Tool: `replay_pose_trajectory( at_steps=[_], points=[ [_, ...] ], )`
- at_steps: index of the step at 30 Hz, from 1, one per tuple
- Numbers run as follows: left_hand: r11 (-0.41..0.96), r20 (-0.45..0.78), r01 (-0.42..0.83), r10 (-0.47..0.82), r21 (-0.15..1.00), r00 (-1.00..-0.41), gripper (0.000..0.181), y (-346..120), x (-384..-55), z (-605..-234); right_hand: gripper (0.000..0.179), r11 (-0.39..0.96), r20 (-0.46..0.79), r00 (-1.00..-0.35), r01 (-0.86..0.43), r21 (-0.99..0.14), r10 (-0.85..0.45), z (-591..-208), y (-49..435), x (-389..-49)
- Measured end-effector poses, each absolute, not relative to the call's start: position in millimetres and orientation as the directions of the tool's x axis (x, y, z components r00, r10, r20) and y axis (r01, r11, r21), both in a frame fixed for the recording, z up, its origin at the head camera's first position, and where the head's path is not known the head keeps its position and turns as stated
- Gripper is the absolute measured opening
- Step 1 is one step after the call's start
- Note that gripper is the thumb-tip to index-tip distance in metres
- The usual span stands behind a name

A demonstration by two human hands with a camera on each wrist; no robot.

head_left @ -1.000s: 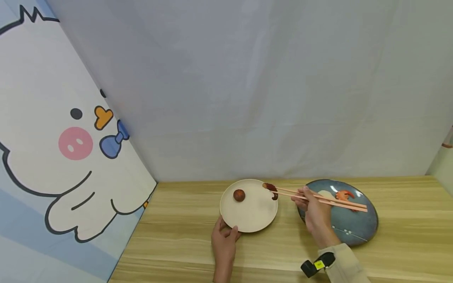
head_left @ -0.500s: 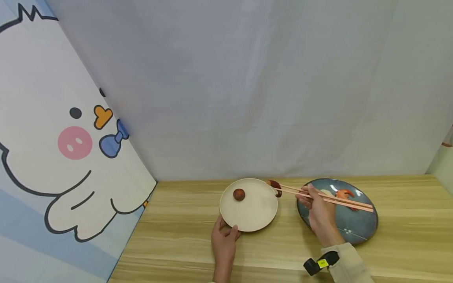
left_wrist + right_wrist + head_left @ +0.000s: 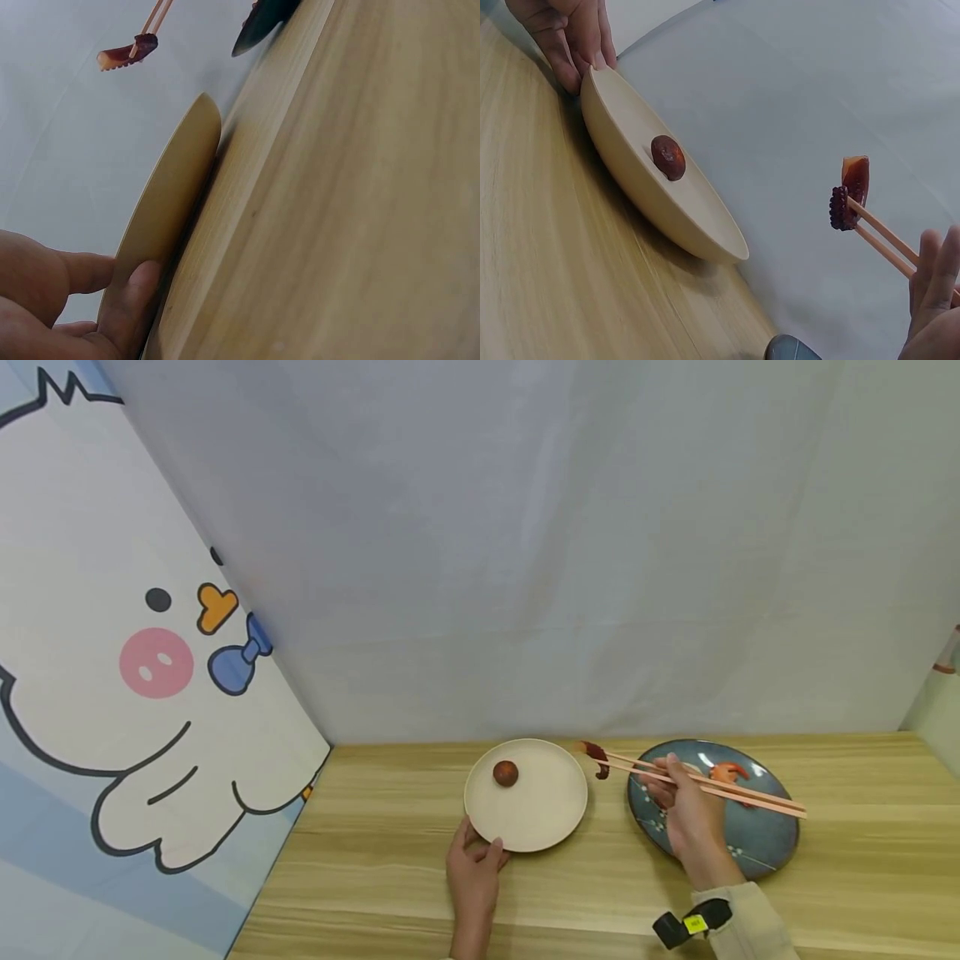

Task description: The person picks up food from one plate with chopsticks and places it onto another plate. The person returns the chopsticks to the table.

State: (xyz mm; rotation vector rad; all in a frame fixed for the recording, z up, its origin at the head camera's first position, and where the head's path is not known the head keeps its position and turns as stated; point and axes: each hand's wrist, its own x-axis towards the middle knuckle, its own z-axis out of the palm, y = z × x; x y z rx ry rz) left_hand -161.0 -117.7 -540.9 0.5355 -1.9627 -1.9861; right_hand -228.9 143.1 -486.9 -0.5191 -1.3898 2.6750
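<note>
My left hand (image 3: 474, 864) holds the near-left rim of a cream plate (image 3: 536, 827), its thumb and fingers on the edge. A small round reddish-brown food piece (image 3: 506, 774) lies on that plate. My right hand (image 3: 692, 818) grips a pair of pink chopsticks (image 3: 750, 797). Pinched in their tips is a dark red octopus tentacle piece (image 3: 856, 187) with a row of suckers and a paler cut end. In the head view it appears just right of the cream plate; both wrist views show it raised in the air.
Beneath my right hand is a blue-grey oval plate (image 3: 776, 843) with a white floral pattern. On it lie an orange-red food piece (image 3: 726, 772) and a pale one, partly covered by the hand. A grey curtain (image 3: 525, 568) hangs behind the wooden table (image 3: 360, 860).
My right hand has moved to the right, carrying the chopsticks and octopus tentacle piece from over the cream plate's right rim to beside it. The left hand and cream plate stay put.
</note>
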Motion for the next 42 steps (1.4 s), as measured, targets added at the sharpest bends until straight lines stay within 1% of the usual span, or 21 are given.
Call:
replay_pose_trajectory(
  at_steps=[5,14,21,28,34,38,42],
  points=[
    [-0.041,-0.056,-0.042,-0.458,0.998,-0.887,0.070,-118,-160,-540,0.042,-0.619,-0.258,-0.939,0.065,-0.783,0.228,-488,147,-228],
    [-0.048,-0.060,-0.042,-0.457,0.998,-0.887,0.071,-118,-161,-542,0.035,-0.696,-0.208,-0.949,-0.016,-0.718,0.236,-490,153,-228],
    [-0.059,-0.055,-0.032,-0.457,0.998,-0.888,0.072,-118,-160,-543,0.038,-0.676,-0.229,-0.946,0.014,-0.737,0.230,-490,156,-226],
    [-0.059,-0.063,-0.041,-0.455,0.997,-0.888,0.072,-117,-161,-544,0.034,-0.701,-0.235,-0.944,0.005,-0.713,0.233,-490,161,-225],
    [-0.061,-0.058,-0.034,-0.456,0.998,-0.888,0.071,-117,-161,-544,0.032,-0.699,-0.217,-0.945,-0.017,-0.715,0.245,-490,165,-225],
    [-0.041,-0.056,-0.042,-0.455,0.998,-0.889,0.071,-117,-162,-544,0.033,-0.709,-0.230,-0.941,-0.016,-0.705,0.250,-489,167,-225],
    [-0.035,-0.059,-0.048,-0.450,0.998,-0.891,0.071,-118,-163,-544,0.035,-0.687,-0.247,-0.934,0.002,-0.727,0.259,-488,169,-225]
  ],
)
